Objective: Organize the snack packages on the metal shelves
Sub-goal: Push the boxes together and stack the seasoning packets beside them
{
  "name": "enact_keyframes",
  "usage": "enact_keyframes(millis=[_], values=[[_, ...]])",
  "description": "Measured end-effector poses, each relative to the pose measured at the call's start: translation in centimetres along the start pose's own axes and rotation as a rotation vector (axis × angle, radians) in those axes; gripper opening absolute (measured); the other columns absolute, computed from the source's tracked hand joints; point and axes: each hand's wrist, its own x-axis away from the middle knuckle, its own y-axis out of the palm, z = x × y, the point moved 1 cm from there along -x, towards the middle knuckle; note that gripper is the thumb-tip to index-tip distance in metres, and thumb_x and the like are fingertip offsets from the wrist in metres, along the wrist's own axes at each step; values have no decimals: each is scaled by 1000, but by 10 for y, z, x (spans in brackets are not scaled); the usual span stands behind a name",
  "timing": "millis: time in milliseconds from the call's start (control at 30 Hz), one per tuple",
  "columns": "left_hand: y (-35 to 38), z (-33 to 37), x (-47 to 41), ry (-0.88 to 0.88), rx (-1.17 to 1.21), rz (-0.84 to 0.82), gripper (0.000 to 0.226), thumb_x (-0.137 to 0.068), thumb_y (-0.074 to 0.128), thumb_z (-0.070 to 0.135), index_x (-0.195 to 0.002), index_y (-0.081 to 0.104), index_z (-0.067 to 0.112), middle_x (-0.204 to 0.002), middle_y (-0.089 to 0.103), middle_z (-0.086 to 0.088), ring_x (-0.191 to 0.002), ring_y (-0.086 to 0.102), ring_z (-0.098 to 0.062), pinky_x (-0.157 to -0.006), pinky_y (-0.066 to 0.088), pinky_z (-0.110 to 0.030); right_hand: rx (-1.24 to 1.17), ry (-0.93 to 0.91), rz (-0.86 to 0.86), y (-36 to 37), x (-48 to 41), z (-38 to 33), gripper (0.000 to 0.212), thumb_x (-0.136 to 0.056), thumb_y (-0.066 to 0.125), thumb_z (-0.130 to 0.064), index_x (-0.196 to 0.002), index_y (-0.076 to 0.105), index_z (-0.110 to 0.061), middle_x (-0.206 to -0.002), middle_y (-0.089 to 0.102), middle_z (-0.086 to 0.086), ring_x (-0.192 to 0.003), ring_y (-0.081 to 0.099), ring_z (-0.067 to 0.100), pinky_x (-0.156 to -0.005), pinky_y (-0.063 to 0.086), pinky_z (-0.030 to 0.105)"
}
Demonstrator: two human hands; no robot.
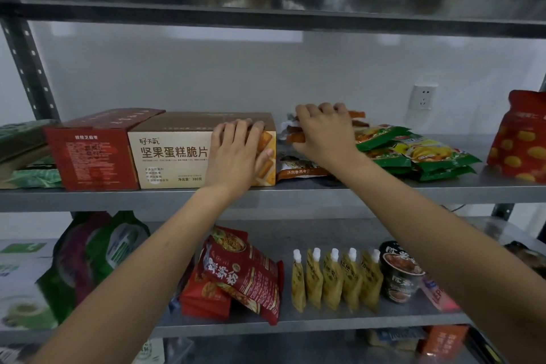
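Note:
On the upper metal shelf (369, 195) a beige snack box (174, 154) stands beside a red box (91, 156). My left hand (236, 154) grips the beige box's right end, fingers curled over its top edge and thumb on its front. Right of it lies a pile of brown and orange snack packets (298, 168). My right hand (325, 133) rests on top of that pile with fingers curled over the packets; whether it grips one is unclear. Green chip bags (413, 154) lie further right.
A red spotted bag (520, 139) stands at the far right. Green packs (26, 154) lie at the left end. The lower shelf holds red noodle packs (245, 278), yellow spouted pouches (334, 278), a black cup (399, 275) and green bags (94, 257). A wall socket (423, 96) is behind.

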Motion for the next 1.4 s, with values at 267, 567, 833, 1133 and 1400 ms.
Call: enact_keyframes(millis=[267, 567, 833, 1133, 1400], values=[[-1, 2, 0, 1, -17, -11, 53, -97, 31, 48, -130, 49, 11, -123, 55, -13, -111, 50, -33, -101, 24, -42, -184, -186, -366, 8, 29, -16, 93, -86, 60, -54, -154, 11, -12, -161, 14, 6, -149, 8, 22, -122, 1, 43], [-5, 3, -1, -26, 14, -76, 63, -96, 25, 58, -134, 46, 13, -128, 51, -14, -117, 46, -34, -106, 23, -45, -382, 827, -255, -17, 22, 122, 68, -96, 35, -59, -134, 47, -4, -137, 50, 19, -125, 45, 38, -98, 40, 46], [-7, 9, 0, -59, -3, -113, 69, -94, 24, 62, -135, 46, 11, -130, 50, -15, -120, 45, -35, -110, 21, -46, -623, 938, -543, 9, 40, 143, 67, -82, 65, -56, -107, 49, 5, -125, 56, 25, -92, 48, 32, -74, 39, 37], [-11, 10, 0, -67, 3, -140, 69, -94, 31, 61, -140, 41, 11, -137, 46, -14, -128, 39, -33, -115, 16, -46, -1014, 1113, -360, -12, 38, 144, 45, -79, 78, -29, -96, 46, -2, -122, 59, 19, -100, 61, 31, -66, 53, 33], [-15, 13, 1, -97, -1, -181, 71, -93, 24, 62, -146, 33, 15, -145, 40, -11, -137, 31, -30, -120, 7, -43, -1954, 1412, -106, -29, 69, 170, 9, -96, 52, -2, -87, 50, -3, -133, 53, 18, -120, 54, 34, -103, 44, 40]])
